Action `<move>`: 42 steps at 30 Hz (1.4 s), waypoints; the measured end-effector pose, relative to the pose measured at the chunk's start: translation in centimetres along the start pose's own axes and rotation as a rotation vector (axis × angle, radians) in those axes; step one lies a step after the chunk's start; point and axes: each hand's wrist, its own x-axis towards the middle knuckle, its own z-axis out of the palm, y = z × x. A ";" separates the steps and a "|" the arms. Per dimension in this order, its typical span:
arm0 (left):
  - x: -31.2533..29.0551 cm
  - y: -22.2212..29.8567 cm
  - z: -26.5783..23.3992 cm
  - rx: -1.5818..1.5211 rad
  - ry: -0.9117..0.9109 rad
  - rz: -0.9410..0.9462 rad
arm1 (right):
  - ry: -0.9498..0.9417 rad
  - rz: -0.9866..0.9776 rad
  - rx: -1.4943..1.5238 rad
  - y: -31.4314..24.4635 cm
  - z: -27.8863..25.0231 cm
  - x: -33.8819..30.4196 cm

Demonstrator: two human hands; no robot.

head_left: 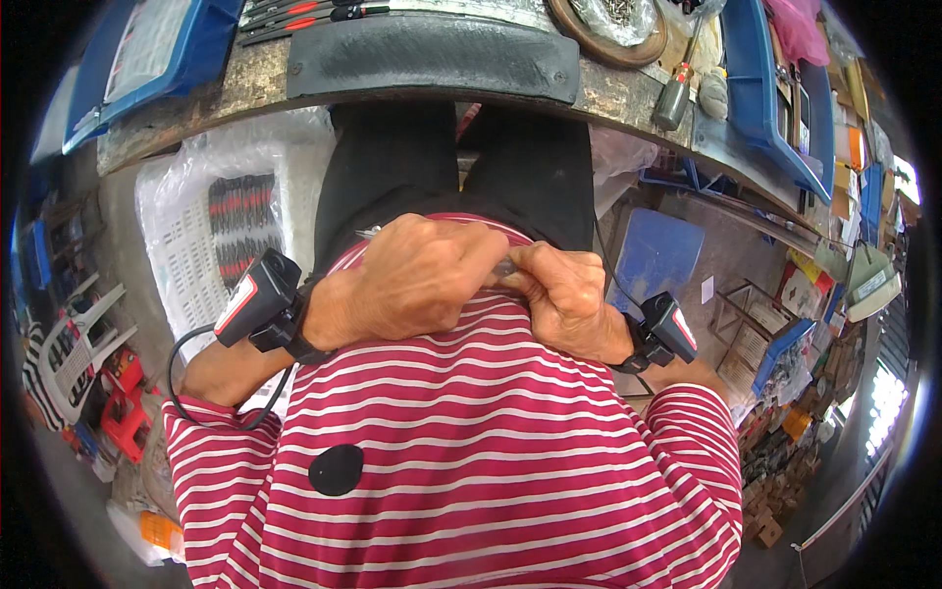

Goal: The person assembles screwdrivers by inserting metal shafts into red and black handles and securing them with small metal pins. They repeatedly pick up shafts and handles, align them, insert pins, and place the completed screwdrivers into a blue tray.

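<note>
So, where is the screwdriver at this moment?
In the head view, the screwdriver lies at upper right, near the front edge of the bench, between the round tray and the right-hand blue bin.

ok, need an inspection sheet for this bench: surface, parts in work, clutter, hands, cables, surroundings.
Surface: worn wooden bench, dark curved plate along its front edge.
Job's things: small greyish item between the fingertips, mostly hidden; kind unclear.
Clutter: black-and-red tools, screwdriver, round tray with small metal pieces, left blue bin, right blue bin.
Hands: left hand and right hand closed, fingertips meeting at the item, in front of the waist.
Cables: left black cable looped beside the left forearm; right black cable by the right wrist.
Surroundings: white crate holding black-and-red items, red stool, white chair.
</note>
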 end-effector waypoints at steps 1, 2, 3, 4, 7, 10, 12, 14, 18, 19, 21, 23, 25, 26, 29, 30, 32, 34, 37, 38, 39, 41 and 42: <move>0.1 -0.1 0.0 -0.004 -0.009 0.010 | -0.012 -0.002 0.002 0.1 -0.1 0.0; 0.0 -0.1 0.0 -0.009 -0.020 0.016 | -0.031 -0.005 0.007 0.2 -0.2 0.0; 0.0 -0.1 0.1 -0.014 -0.015 0.011 | -0.036 -0.012 0.017 0.3 -0.2 0.0; 0.0 -0.1 0.1 -0.022 -0.012 0.005 | -0.028 -0.007 0.023 0.4 -0.1 0.0; 0.0 0.1 0.6 -0.024 0.079 -0.013 | 0.031 0.004 0.027 0.3 0.2 0.1; -0.1 0.2 0.8 -0.016 0.109 -0.060 | 0.054 0.026 -0.016 0.2 0.5 0.1; -0.2 0.2 0.8 -0.026 0.099 -0.073 | 0.053 0.049 -0.032 0.2 0.5 0.1; -0.2 0.0 0.8 -0.055 0.092 -0.053 | 0.023 0.039 -0.019 0.2 0.4 0.0; -0.1 -0.3 0.8 -0.055 0.055 -0.015 | -0.014 0.025 0.057 0.6 0.2 0.0; 0.0 -0.3 0.7 -0.039 0.036 -0.031 | 0.000 0.015 0.047 0.7 0.2 0.1; 0.2 -0.4 0.6 -0.014 0.030 -0.044 | 0.028 -0.001 0.027 0.8 0.3 0.4; 0.6 -0.6 0.4 0.007 0.059 -0.036 | 0.066 0.015 0.002 0.9 0.3 0.8; 1.2 -0.9 0.2 0.005 0.100 -0.028 | 0.083 0.022 -0.034 1.0 0.1 1.2; 1.4 -1.0 0.2 -0.005 0.118 -0.029 | 0.080 0.025 -0.055 0.9 -0.1 1.4; 2.2 -1.4 -0.3 0.041 0.130 0.000 | 0.088 -0.007 -0.081 1.0 -0.7 2.2; 2.6 -1.5 -0.5 0.061 0.141 0.014 | 0.091 -0.013 -0.075 1.1 -1.0 2.6; 3.4 -1.7 -1.2 0.086 0.159 0.041 | 0.106 -0.037 -0.083 1.3 -1.6 3.4; 4.3 -2.0 -2.1 0.130 0.179 0.076 | 0.085 -0.064 -0.099 1.5 -2.6 4.4; 5.7 -2.2 -3.3 0.174 0.186 0.114 | 0.056 -0.056 -0.095 1.6 -4.0 5.7; 6.0 -2.2 -3.7 0.182 0.180 0.117 | 0.062 -0.067 -0.092 1.6 -4.2 6.1; 6.4 -2.2 -3.9 0.189 0.190 0.132 | 0.068 -0.076 -0.087 1.7 -4.4 6.4; 6.9 -2.3 -4.2 0.191 0.199 0.142 | 0.063 -0.066 -0.105 1.5 -4.9 6.9; 7.1 -2.4 -4.3 0.189 0.208 0.141 | 0.060 -0.061 -0.113 1.5 -5.1 7.2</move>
